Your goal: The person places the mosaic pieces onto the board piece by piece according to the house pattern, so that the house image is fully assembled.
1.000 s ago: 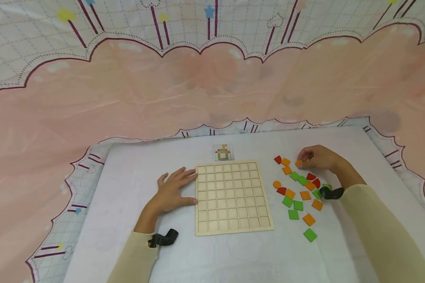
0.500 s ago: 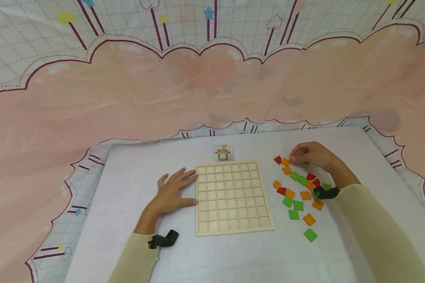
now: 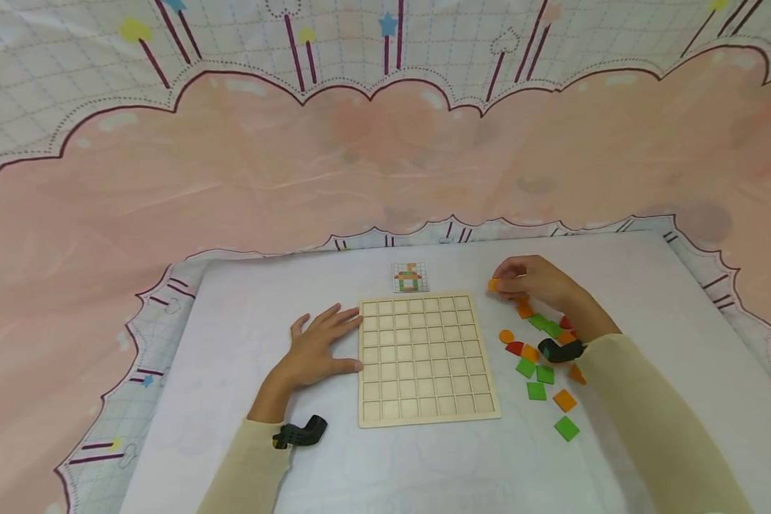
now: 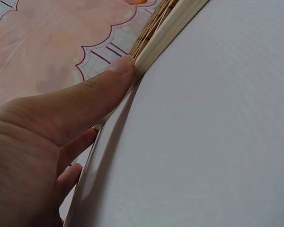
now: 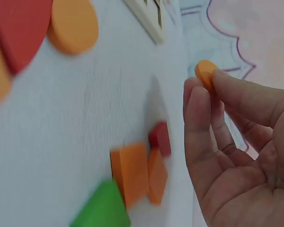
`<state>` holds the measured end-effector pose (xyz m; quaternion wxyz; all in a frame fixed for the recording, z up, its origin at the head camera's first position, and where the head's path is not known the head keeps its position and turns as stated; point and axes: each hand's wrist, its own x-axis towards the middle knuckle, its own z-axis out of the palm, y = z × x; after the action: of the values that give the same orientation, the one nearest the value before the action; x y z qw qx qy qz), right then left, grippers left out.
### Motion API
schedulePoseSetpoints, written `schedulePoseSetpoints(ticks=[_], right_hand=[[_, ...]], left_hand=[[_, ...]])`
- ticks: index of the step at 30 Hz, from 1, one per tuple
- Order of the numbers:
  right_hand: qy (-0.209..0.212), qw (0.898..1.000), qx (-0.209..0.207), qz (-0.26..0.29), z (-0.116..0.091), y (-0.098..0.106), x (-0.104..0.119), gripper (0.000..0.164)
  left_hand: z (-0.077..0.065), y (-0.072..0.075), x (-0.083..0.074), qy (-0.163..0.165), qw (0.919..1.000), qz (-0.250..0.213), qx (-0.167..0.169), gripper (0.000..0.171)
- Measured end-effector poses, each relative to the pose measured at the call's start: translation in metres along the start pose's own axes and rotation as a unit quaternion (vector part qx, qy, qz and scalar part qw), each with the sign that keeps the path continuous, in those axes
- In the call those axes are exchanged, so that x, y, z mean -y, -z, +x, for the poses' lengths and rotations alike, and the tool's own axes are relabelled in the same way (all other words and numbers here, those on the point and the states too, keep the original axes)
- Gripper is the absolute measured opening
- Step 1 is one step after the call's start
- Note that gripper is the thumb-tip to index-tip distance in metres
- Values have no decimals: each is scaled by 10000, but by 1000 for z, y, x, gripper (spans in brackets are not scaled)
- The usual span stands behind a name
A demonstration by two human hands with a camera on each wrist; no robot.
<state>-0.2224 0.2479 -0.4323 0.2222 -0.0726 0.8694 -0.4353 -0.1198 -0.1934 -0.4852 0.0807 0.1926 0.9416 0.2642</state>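
My right hand (image 3: 532, 278) pinches a small orange round tile (image 5: 206, 73) between thumb and fingertips, raised over the table beyond the board's upper right corner. On the left, my left hand (image 3: 318, 350) lies with fingers spread, its thumb and fingertips touching the left edge of a wooden grid board (image 3: 363, 421). The board's squares hold no tiles. In the left wrist view the thumb (image 4: 99, 90) presses against the board's side (image 4: 163, 45). Under and beside my right forearm lie loose tiles, among them a green square (image 3: 567, 428) and a red quarter-round piece (image 3: 515, 348).
A small pattern card (image 3: 410, 277) with a coloured house-like figure lies just beyond the board. Another orange round tile (image 3: 506, 336) sits right of the board. A white cloth (image 3: 244, 300) covers the table, and a patterned pink curtain (image 3: 263, 171) hangs behind.
My right hand has moved left toward the board, carrying the orange round tile past the loose tiles. The left hand keeps its place at the board's edge.
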Motion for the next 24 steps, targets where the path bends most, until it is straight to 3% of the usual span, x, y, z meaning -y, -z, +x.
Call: schedulePoseSetpoints(ticks=[8, 16, 24], right_hand=[[-102, 9996, 34, 262, 14, -20, 14, 29], [126, 9993, 185, 285, 25, -38, 28, 26], [33, 9953, 348, 902, 37, -57, 36, 27]], left_hand=[[0, 0, 1, -11, 10000, -11, 5, 89], [1, 0, 1, -16, 10000, -21, 2, 89], [1, 0, 2, 28, 10000, -20, 54, 89]])
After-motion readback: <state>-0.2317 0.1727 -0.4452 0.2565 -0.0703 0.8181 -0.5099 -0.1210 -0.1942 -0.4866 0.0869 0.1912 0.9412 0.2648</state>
